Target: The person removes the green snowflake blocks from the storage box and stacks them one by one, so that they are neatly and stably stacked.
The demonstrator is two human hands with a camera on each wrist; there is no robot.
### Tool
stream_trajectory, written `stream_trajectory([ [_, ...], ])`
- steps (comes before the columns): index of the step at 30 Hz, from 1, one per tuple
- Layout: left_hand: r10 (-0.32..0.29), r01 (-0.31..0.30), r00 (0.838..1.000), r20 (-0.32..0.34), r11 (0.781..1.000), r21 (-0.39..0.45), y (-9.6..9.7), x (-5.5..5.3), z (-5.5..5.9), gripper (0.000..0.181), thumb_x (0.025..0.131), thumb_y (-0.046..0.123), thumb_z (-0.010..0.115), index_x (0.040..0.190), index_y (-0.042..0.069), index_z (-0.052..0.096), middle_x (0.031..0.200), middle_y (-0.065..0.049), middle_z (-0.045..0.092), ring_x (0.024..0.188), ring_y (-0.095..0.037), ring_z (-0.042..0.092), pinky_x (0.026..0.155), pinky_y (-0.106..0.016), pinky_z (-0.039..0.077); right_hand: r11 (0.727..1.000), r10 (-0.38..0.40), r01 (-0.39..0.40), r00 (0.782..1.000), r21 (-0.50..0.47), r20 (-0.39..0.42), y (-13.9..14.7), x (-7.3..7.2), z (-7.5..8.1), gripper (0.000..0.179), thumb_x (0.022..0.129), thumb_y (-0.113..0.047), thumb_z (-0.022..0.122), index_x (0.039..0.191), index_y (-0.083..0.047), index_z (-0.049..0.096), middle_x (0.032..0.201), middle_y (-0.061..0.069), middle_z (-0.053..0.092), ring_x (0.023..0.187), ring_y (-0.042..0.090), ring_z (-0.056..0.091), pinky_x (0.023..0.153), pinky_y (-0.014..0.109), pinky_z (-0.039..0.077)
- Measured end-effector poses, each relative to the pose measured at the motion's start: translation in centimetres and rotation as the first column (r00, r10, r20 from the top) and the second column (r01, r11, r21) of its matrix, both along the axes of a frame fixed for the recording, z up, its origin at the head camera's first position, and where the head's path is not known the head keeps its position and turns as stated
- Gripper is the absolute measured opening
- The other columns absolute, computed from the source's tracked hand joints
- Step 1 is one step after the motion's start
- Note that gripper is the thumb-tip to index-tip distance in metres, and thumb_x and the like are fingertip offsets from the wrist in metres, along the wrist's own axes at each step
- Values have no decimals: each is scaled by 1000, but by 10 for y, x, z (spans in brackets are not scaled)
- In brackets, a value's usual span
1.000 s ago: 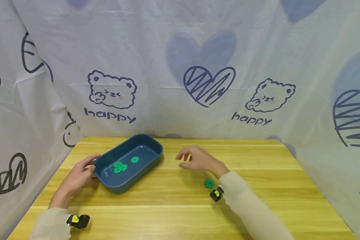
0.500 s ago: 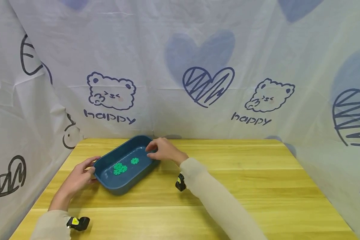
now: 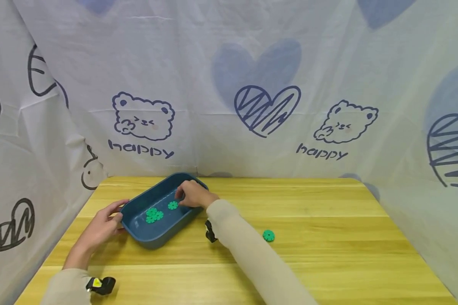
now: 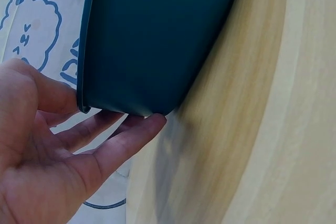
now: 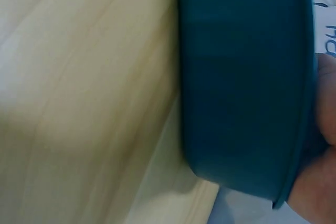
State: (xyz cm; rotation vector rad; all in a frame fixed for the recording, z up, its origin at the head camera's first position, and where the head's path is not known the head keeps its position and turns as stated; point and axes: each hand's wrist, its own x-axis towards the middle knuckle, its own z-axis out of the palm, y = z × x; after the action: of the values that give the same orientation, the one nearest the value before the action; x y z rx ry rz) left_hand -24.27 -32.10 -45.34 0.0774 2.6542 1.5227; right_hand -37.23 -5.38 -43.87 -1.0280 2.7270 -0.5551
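Note:
A dark blue rectangular bin (image 3: 158, 237) stands on the wooden table with a few green notched discs (image 3: 154, 215) clustered on its floor. Another green disc (image 3: 173, 205) lies flat beside them. My left hand (image 3: 101, 224) holds the bin's left end; in the left wrist view its thumb is at the rim and fingers press the outer wall. Over the bin's right wall reaches my right hand (image 3: 194, 195), fingers bent loosely down beside the single disc. Whether they touch it is unclear. In the right wrist view the bin wall hides the fingertips of the right hand (image 5: 320, 166).
One more green disc (image 3: 269, 235) lies on the table (image 3: 328, 220), to the right of my right forearm. A white cloth (image 3: 221, 140) with printed bears and hearts hangs behind the table and along its sides.
My right hand has travelled left from above the table, over the bin's rim and down to the lone disc. The disc on the table shows again. Left hand and bin stay put.

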Motion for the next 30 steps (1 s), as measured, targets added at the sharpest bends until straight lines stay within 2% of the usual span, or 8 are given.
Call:
stream_trajectory([
  [6,-2,2,1000,1,1000,5,0,0,-2,52,107,4,33,158,-8,26,145,-39,39,115,-39,63,88,-46,64,999,1,-2,1000,47,17,-12,2,-7,24,93,-15,76,117,-19,78,134,1,69,126,20,61,105,28,53],
  [9,-4,4,1000,-1,1000,12,-1,0,-1,52,108,4,33,158,-9,26,144,-38,39,114,-37,63,89,-46,64,998,-2,1,1000,58,20,-15,1,-8,25,93,-16,77,117,-21,78,134,-1,69,131,21,58,109,31,51],
  [15,-4,4,1000,-2,1000,11,-2,0,-2,53,107,4,33,158,-9,26,144,-38,39,114,-36,64,89,-46,64,998,-6,3,999,56,44,-18,0,-9,26,91,-13,78,117,-21,78,128,-3,72,125,17,62,106,29,53],
  [21,-1,1,1000,3,1000,6,-2,0,-1,53,107,4,32,158,-8,25,146,-39,38,117,-41,62,89,-47,64,998,-10,6,998,70,57,-19,0,-10,29,89,-11,80,117,-20,78,123,-5,74,118,13,65,100,25,56],
  [30,3,-4,1000,17,1000,11,0,0,1,53,107,4,31,159,-8,24,148,-40,35,123,-48,58,91,-49,62,997,31,-36,997,69,66,-19,2,-7,29,90,-2,76,116,-15,79,121,0,75,115,13,67,96,22,57],
])
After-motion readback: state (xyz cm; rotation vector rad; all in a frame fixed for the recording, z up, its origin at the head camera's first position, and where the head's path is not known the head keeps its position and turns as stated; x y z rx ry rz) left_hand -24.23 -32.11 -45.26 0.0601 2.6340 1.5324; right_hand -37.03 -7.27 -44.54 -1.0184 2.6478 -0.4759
